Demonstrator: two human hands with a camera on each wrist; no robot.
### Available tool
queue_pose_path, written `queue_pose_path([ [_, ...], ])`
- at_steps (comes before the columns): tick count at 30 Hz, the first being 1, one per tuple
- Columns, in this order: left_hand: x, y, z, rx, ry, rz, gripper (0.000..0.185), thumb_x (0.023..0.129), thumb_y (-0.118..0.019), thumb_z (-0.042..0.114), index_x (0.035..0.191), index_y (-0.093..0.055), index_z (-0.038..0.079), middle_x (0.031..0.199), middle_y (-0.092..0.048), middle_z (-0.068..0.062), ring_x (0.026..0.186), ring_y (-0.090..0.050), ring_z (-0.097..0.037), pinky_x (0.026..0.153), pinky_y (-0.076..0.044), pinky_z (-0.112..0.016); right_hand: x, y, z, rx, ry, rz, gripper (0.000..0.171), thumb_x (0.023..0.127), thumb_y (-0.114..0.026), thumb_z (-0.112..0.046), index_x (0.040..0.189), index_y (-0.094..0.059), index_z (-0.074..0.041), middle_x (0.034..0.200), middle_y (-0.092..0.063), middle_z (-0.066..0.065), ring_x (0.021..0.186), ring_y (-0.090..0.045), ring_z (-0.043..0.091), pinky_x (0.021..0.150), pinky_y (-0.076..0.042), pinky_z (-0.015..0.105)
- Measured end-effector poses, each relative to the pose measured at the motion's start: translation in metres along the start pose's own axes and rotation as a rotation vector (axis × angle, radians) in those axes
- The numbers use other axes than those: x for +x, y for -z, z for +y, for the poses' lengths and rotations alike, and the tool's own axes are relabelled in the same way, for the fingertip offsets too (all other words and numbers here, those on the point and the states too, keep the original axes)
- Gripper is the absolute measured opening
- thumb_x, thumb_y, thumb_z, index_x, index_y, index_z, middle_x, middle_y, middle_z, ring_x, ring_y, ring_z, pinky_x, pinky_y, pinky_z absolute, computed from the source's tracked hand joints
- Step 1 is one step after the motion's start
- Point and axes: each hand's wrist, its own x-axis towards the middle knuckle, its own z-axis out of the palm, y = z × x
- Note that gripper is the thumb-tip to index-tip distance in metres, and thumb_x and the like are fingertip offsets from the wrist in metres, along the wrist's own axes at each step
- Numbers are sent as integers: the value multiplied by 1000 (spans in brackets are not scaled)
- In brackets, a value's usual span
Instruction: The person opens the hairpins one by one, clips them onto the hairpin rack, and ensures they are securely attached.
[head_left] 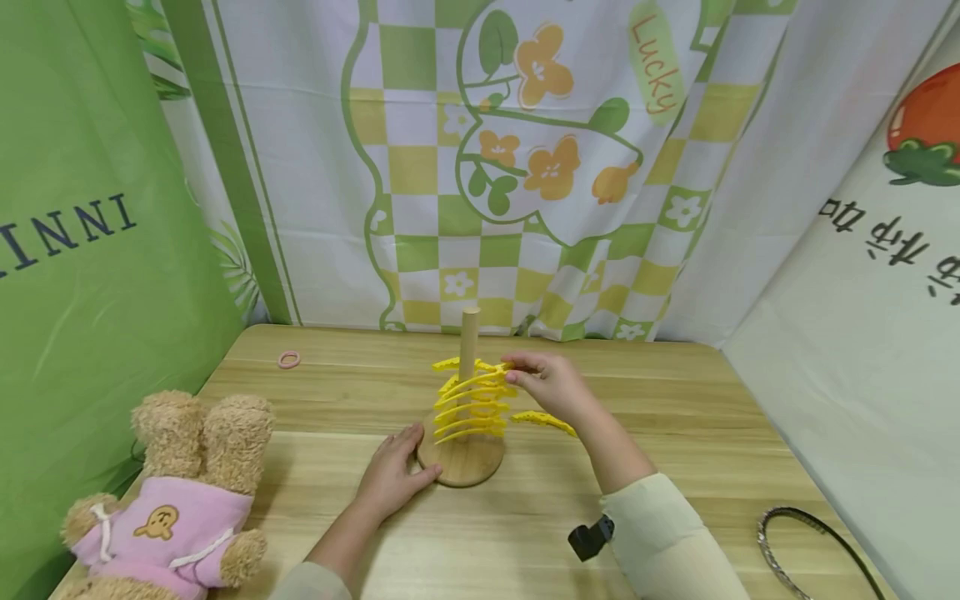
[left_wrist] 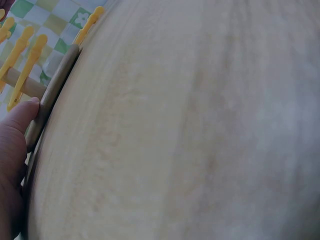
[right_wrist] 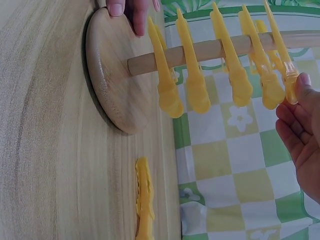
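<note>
A wooden stand has a round base point(head_left: 460, 467) and an upright peg point(head_left: 470, 329), with several yellow clips point(head_left: 472, 404) stacked on the peg. My right hand point(head_left: 551, 385) pinches the end of the top clip point(head_left: 491, 367); the right wrist view shows my fingertips point(right_wrist: 302, 82) on that clip point(right_wrist: 280, 65). My left hand point(head_left: 392, 473) rests on the left rim of the base, fingers laid on top point(right_wrist: 120, 7) and thumb point(left_wrist: 20, 120) against its edge point(left_wrist: 55, 95). One loose yellow clip point(head_left: 545, 422) lies on the table under my right wrist, and it also appears as the clip point(right_wrist: 144, 200) beside the base point(right_wrist: 115, 80).
A teddy bear in a pink top point(head_left: 168, 500) sits at the table's near left corner. A pink hair tie point(head_left: 288, 359) lies at the far left and a dark headband point(head_left: 806, 542) at the near right. Cloth backdrops surround the wooden table point(head_left: 675, 417).
</note>
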Motion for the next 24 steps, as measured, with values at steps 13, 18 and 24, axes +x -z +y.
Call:
queue_pose_path([
  [13, -2, 0, 1, 27, 10, 1, 74, 74, -58, 52, 131, -37, 10, 137, -36, -6, 129, -31, -22, 110, -17, -41, -5, 1, 3, 44, 26, -54, 37, 82, -52, -43, 117, -50, -33, 115, -56, -9, 96, -58, 8, 85, -49, 32],
  [18, -2, 0, 2, 22, 12, -1, 74, 74, -57, 52, 132, -36, 10, 138, -36, -6, 129, -30, -22, 110, -16, -41, -7, 2, 2, 63, 37, -61, 44, 80, -52, -47, 121, -48, -30, 117, -55, -6, 99, -57, 10, 86, -48, 33],
  [24, -2, 2, 2, 20, 21, -12, 74, 74, -57, 53, 132, -36, 11, 138, -35, -6, 129, -30, -24, 110, -16, -43, -9, 8, 3, 105, 30, -48, 56, 77, -54, -51, 126, -43, -26, 125, -50, -4, 113, -48, 16, 93, -43, 38],
])
